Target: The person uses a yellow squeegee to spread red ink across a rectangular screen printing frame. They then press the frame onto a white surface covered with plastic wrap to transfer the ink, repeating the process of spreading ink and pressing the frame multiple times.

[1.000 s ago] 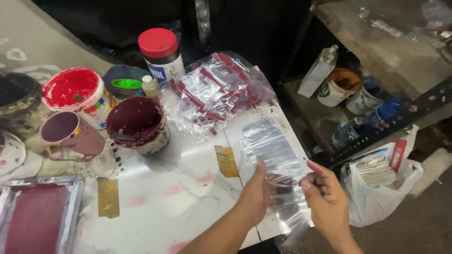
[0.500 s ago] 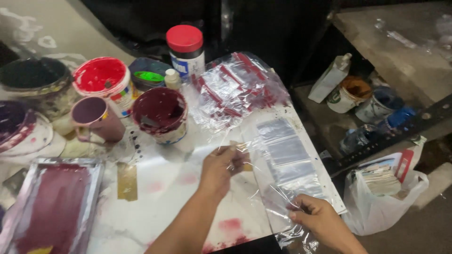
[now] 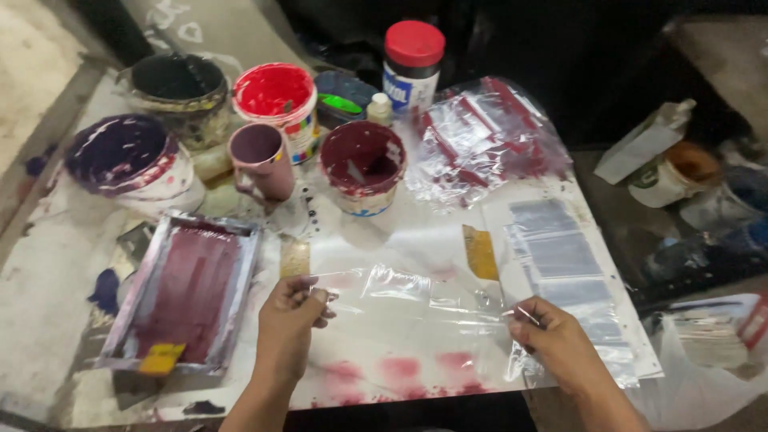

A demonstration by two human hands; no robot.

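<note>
Both hands pinch a clear plastic bag (image 3: 416,300), left hand (image 3: 292,320) at its left edge, right hand (image 3: 556,340) at its right, stretching it flat on the stained table (image 3: 384,240) right of the screen frame (image 3: 188,292), apparently positioning it; smoothing and alignment seem needed.

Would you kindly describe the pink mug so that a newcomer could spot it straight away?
Start at the white paint-stained table and look to the cluster of paint pots along its far edge. The pink mug stands between the red paint tub and the purple paint bucket. It is the only slim container with a handle; its neighbours are wide tubs.
</note>
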